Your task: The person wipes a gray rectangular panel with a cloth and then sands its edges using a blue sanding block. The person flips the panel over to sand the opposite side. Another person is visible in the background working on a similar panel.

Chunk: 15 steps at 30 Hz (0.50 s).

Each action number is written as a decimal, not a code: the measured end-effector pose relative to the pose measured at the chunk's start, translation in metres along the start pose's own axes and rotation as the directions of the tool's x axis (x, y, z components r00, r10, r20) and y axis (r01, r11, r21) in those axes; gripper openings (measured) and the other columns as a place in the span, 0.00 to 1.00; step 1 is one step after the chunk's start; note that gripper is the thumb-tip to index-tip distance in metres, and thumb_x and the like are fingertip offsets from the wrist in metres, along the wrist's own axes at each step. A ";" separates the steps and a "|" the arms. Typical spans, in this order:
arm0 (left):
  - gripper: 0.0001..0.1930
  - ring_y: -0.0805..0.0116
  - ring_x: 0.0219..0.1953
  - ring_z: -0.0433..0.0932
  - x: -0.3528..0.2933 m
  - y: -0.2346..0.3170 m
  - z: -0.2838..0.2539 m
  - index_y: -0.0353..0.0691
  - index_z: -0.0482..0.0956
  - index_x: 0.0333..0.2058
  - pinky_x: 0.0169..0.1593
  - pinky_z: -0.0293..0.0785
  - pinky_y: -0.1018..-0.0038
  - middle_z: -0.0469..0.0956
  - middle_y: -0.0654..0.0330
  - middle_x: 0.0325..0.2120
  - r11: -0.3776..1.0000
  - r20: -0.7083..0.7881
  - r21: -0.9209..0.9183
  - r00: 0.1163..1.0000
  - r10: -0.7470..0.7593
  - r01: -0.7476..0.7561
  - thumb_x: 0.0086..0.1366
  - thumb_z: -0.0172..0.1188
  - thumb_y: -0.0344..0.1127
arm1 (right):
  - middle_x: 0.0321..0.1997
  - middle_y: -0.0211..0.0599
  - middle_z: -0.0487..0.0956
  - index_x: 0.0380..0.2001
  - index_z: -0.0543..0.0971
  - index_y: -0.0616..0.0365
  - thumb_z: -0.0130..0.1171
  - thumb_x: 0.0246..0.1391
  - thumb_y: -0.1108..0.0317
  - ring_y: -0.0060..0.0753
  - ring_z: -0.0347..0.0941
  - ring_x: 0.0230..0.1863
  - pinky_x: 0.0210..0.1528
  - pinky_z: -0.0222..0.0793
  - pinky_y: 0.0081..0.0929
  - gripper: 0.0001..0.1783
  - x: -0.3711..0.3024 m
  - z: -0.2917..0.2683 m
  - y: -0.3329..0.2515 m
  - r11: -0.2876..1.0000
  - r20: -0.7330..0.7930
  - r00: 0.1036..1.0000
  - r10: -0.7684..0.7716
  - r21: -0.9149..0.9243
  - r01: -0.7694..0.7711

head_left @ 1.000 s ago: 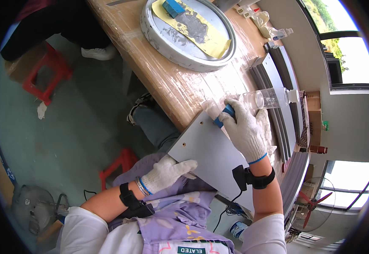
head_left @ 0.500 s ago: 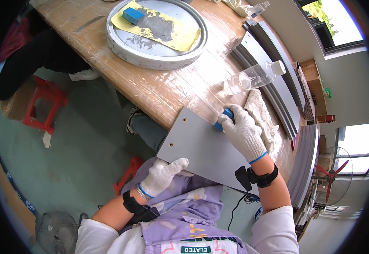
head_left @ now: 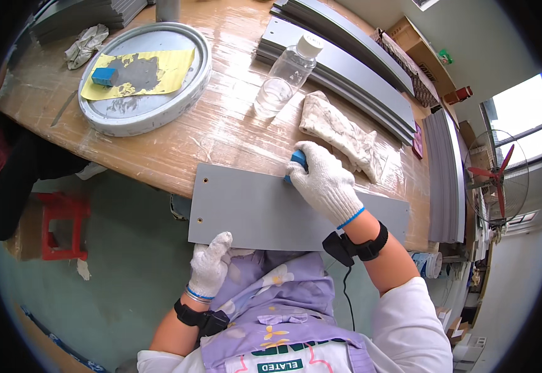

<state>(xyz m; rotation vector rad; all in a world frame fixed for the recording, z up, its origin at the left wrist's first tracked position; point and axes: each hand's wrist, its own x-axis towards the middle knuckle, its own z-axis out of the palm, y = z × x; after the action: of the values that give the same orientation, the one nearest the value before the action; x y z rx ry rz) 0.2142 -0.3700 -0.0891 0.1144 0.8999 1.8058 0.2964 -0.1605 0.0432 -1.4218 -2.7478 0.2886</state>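
Note:
A flat grey panel (head_left: 246, 208) with two small brass-coloured holes lies across my lap, its far side at the table edge. My left hand (head_left: 210, 267), in a white knit glove, grips its near left edge, thumb on top and fingers underneath, mostly hidden. In my gloved right hand (head_left: 325, 181) is a small blue block (head_left: 298, 163), pressed to the panel's far edge. The underside of that block is hidden. A crumpled, stained cloth (head_left: 336, 130) lies on the table just beyond my right hand.
On the wooden table (head_left: 234, 146) stand a clear bottle (head_left: 283, 78) and a round grey lid-like tray (head_left: 140, 124) bearing yellow paper (head_left: 174, 65), grey paste and another blue block (head_left: 104, 76). Long grey panels (head_left: 345, 68) are stacked behind. A red stool (head_left: 63, 224) and a seated person's leg are at left.
My view has turned, so the panel now lies nearly level across it. My right hand with the blue block stays at the panel's far edge; my left still grips the near edge.

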 end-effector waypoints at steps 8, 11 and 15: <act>0.20 0.54 0.43 0.83 0.001 -0.001 0.011 0.27 0.69 0.54 0.43 0.86 0.60 0.79 0.46 0.44 0.996 0.053 0.027 0.995 0.080 -0.081 0.70 0.51 0.37 | 0.50 0.51 0.78 0.51 0.75 0.55 0.59 0.57 0.56 0.54 0.75 0.52 0.54 0.71 0.44 0.22 -0.026 -0.025 0.117 0.953 0.008 0.954 0.299 0.050 -0.299; 0.21 0.53 0.42 0.84 0.002 -0.006 0.010 0.29 0.69 0.54 0.41 0.87 0.58 0.79 0.46 0.43 0.993 0.023 0.053 0.994 0.108 -0.109 0.69 0.51 0.39 | 0.49 0.50 0.78 0.52 0.73 0.55 0.59 0.57 0.56 0.54 0.74 0.52 0.54 0.71 0.45 0.23 -0.020 -0.002 0.070 0.987 -0.078 0.995 0.066 0.153 -0.053; 0.21 0.54 0.41 0.84 0.000 -0.005 0.022 0.29 0.69 0.54 0.40 0.87 0.59 0.79 0.48 0.42 0.993 -0.035 0.024 0.993 0.114 -0.113 0.68 0.52 0.38 | 0.42 0.50 0.78 0.42 0.73 0.58 0.59 0.56 0.59 0.55 0.75 0.46 0.48 0.72 0.49 0.17 -0.015 -0.002 0.072 0.982 -0.121 0.991 -0.060 0.170 0.081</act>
<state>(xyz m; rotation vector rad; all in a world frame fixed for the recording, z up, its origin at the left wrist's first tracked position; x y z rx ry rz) 0.2286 -0.3576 -0.0772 0.1502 0.9556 1.9091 0.3629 -0.1318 0.0334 -1.2545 -2.6011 0.4185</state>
